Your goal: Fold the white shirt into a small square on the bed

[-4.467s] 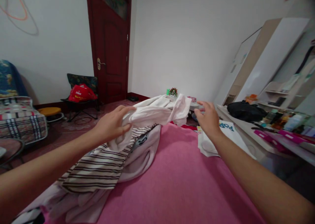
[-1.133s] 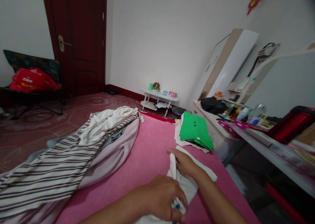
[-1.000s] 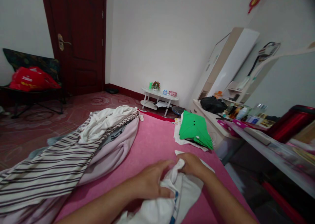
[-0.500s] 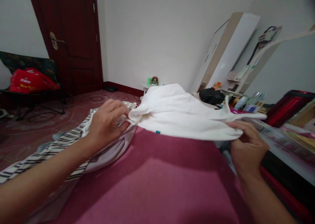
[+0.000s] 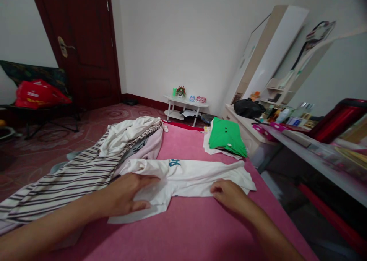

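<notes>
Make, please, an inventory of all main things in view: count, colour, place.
White shirt: 1, white, spread on the pink cover
Pink cover: 1, pink, below the clothes
Striped cloth: 1, white and dark, left
Crumpled cloth: 1, white, on striped cloth
Folded cloth: 1, green, right side
Chair: 1, dark, far left
Carrier bag: 1, red, on chair
Door: 1, dark red, back left
Low table: 1, white, back wall
Plant: 1, red-green, on low table
Dresser: 1, white, right
Bottles: several, mixed colours, on dresser
Left hand: 1, bare, over white shirt
Right hand: 1, bare, at shirt's near edge
</notes>
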The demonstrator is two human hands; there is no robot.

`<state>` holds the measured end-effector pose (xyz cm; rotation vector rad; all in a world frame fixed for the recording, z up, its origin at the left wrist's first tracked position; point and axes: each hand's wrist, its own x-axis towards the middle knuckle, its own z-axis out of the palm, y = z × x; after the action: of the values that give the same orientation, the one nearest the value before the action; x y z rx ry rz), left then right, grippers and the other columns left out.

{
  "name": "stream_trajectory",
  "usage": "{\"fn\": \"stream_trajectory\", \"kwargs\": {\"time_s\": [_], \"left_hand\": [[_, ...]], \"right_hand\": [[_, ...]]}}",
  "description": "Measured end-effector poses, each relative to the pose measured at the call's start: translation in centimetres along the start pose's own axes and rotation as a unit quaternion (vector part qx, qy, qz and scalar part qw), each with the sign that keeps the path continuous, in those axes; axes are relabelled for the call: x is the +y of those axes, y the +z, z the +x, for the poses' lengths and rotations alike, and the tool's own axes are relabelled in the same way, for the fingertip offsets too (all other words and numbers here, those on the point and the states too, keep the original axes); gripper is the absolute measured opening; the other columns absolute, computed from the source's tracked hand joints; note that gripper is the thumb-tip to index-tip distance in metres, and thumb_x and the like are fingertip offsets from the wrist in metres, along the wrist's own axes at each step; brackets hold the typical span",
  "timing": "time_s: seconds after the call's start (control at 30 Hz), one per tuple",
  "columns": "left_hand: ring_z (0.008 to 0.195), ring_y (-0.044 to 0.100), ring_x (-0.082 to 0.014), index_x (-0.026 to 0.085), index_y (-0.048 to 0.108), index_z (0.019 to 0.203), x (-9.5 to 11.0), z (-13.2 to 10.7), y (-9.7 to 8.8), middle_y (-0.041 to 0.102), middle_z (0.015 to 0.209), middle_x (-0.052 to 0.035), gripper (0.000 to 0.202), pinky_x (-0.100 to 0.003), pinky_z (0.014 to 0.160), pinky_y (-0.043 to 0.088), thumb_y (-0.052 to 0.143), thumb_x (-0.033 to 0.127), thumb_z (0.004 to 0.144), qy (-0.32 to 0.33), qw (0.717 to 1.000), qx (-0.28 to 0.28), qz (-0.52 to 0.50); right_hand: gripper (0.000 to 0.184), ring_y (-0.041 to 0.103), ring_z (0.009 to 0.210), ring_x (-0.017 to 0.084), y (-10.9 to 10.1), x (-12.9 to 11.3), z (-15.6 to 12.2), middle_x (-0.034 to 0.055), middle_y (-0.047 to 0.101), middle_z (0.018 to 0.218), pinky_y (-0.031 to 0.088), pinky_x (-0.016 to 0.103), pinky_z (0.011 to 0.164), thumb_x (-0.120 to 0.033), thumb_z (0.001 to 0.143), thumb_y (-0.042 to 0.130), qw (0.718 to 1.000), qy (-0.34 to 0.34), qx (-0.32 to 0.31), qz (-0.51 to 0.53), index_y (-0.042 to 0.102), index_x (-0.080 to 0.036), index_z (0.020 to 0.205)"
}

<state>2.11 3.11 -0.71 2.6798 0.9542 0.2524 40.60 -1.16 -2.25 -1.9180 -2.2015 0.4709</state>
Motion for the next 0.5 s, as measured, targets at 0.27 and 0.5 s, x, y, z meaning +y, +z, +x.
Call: {"fn": "stream_trajectory", "kwargs": {"time_s": [0.27, 0.5], "left_hand": [[0.143, 0.019, -0.0334, 0.025, 0.041, 0.141, -4.0, 5.4, 1.0, 0.012, 0.158, -0.0102, 0.06, -0.048, 0.112, 0.026, 0.058, 0.033, 0.084, -0.072, 0.984, 0.134, 0.096], [0.133, 0.038, -0.0314, 0.017, 0.053, 0.127, -2.6, 8.0, -1.2, 0.026, 0.151, -0.0155, 0.043, -0.04, 0.105, 0.036, 0.053, 0.025, 0.085, -0.113, 0.974, 0.146, 0.13]], "right_hand": [[0.059, 0.057, 0.109, 0.023, 2.4, 1.0, 3.4, 0.0146, 0.054, 0.13, 0.044, 0.035, 0.093, -0.023, 0.079, 0.051, 0.995, 0.026, 0.099, -0.002, 0.046, -0.016, 0.137], [0.058, 0.052, 0.118, 0.024, 3.2, 2.3, 4.0, 0.0145, 0.047, 0.137, 0.041, 0.037, 0.098, -0.022, 0.079, 0.052, 0.988, 0.032, 0.148, 0.017, 0.044, -0.014, 0.137]]}}
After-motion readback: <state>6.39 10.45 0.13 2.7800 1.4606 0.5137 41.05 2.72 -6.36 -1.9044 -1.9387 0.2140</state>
